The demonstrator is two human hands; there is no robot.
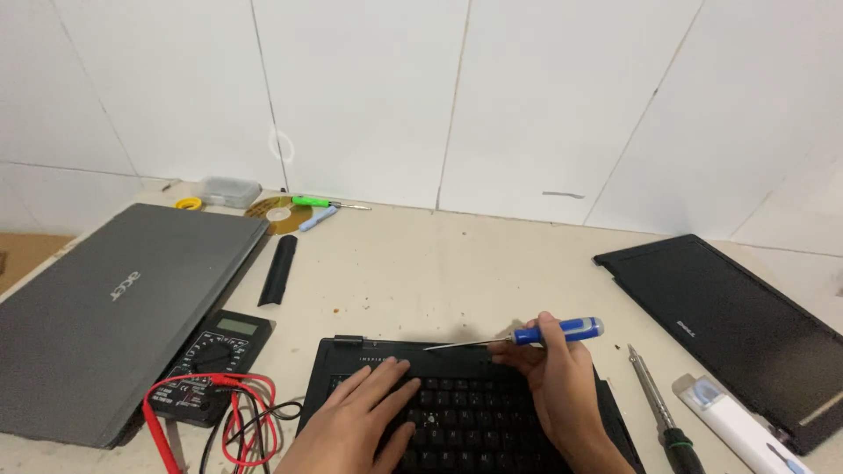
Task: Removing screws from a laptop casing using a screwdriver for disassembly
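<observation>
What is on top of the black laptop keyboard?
The left hand lies flat on the black laptop keyboard; the right hand holds a blue-handled screwdriver above it. Keys beneath them are hidden.

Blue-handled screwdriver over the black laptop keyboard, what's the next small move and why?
Probably lower the tip of the blue-handled screwdriver onto the top strip of the black laptop base. The right hand holds it nearly level, its tip just above that strip, while the left hand lies flat on the keys, steadying the base.

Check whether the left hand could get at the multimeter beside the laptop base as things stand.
Probably yes. The left hand rests flat on the keyboard, holding nothing, and the multimeter lies just to its left with only loose red and black leads between.
</observation>
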